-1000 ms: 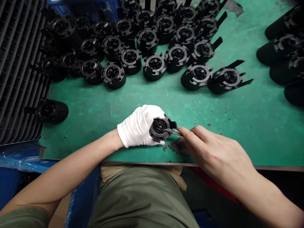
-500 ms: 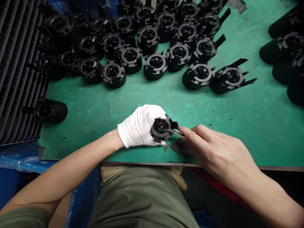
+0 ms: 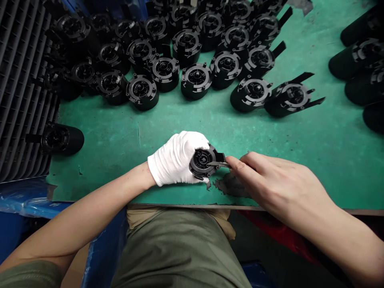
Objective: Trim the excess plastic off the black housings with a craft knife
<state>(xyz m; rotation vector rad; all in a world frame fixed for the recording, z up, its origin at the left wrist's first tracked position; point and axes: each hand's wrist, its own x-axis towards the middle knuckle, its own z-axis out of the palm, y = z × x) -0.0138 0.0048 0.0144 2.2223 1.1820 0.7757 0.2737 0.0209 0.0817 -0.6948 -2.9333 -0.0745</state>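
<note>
My left hand (image 3: 178, 160), in a white glove, is wrapped round a black plastic housing (image 3: 203, 160), whose round ribbed end faces up. A dark tab juts from the housing toward the right. Bare and closed, my right hand (image 3: 276, 180) grips a slim metal blade, seemingly a knife (image 3: 220, 164). The blade's pointed tip lies over the right part of the housing's ribbed face; whether it touches cannot be told. The knife's handle is hidden inside my right fingers.
Many similar black housings (image 3: 196, 80) stand in rows at the back of the green table (image 3: 300, 136). More lie at the right edge (image 3: 357, 60). A single housing (image 3: 67, 139) lies at left beside a dark slatted rack (image 3: 21, 88). Blue plastic sheeting (image 3: 33, 202) hangs at lower left.
My right hand has shifted slightly, its knuckles a little higher, and the knife lies flatter across the housing. My left hand keeps the same hold on it.
</note>
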